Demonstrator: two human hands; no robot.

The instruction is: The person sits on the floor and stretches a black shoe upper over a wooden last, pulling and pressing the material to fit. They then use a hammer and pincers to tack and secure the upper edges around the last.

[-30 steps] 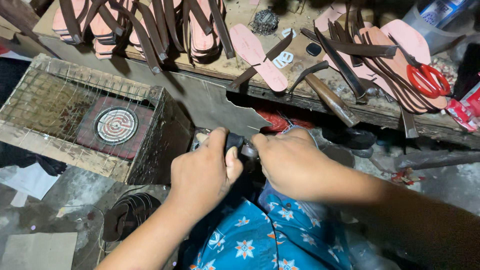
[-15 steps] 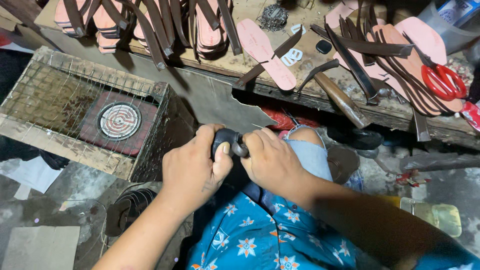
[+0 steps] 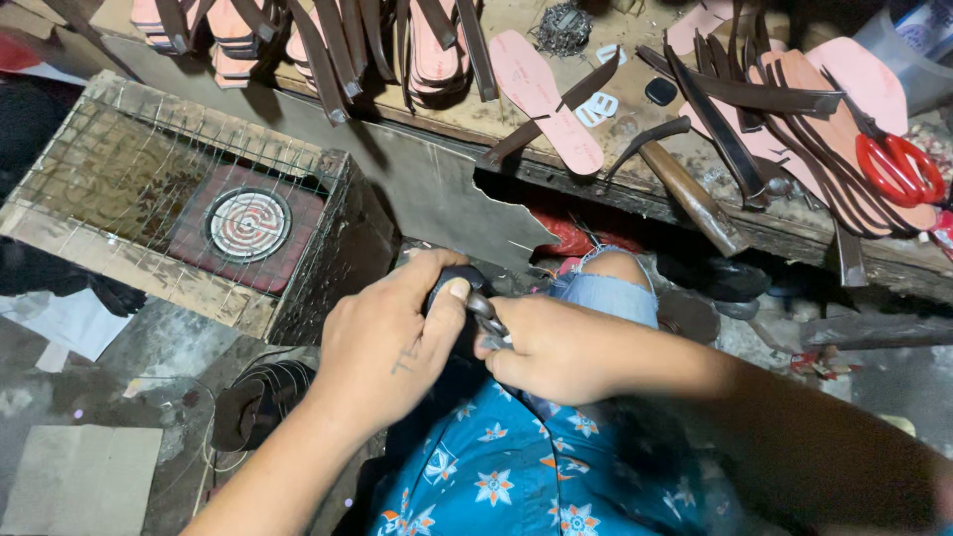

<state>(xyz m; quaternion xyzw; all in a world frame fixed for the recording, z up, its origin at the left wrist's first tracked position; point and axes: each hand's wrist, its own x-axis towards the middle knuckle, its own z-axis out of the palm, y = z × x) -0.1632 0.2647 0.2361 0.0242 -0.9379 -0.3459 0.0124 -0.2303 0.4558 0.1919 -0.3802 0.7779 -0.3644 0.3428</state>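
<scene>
My left hand [image 3: 392,342] is curled tight around a small dark piece [image 3: 449,288], its thumb pressed on the rounded top, so that grip is closed on it. The piece sits low in front of me, just above my lap, below the edge of the desk [image 3: 635,189]. My right hand [image 3: 556,347] is closed too, its fingers wrapped around a small metal tool [image 3: 484,316] whose tip touches the dark piece just beside my left thumb. The two hands are touching each other around the piece; most of the tool is hidden in my fist, so I cannot tell what kind it is.

My knee in pale blue denim [image 3: 606,293] shows just beyond my right hand, and my blue floral shirt [image 3: 516,476] fills the bottom of the view.

To my left stands a wire-mesh box [image 3: 149,169] with a round coil heater [image 3: 247,223] inside it. On the desk ahead lie pink sandal soles [image 3: 546,94], some with dark straps [image 3: 725,129] laid over them, a wooden-handled hammer [image 3: 685,194] resting near the front edge, and red-handled scissors [image 3: 903,169] on the soles at the far right. A stack of dark soles [image 3: 253,407] lies on the floor beside my left forearm, near a flat piece of cardboard [image 3: 79,476].
</scene>
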